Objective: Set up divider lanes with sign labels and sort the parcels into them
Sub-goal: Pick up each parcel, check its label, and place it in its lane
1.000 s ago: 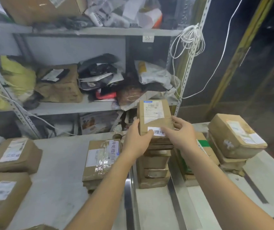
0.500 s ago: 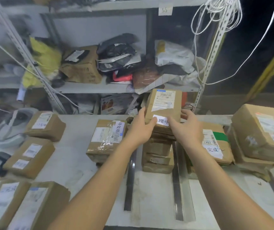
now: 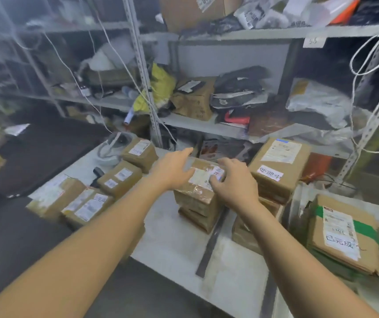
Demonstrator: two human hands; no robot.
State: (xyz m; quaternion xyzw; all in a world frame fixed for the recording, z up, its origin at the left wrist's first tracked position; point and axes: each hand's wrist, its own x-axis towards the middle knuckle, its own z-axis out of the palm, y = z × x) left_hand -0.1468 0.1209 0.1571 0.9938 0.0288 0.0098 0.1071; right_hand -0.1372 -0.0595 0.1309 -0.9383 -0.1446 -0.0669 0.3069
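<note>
The left hand and right hand rest on the left stack's taped top parcel on the desk, fingers loosely spread, gripping nothing.

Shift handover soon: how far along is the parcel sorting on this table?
Done: divider strips laid; three signed stacks stand in lanes: left stack, middle stack, right stack. In hand: left hand and right hand rest on the left stack's top parcel. Left: several loose parcels further left, unsorted.
</note>
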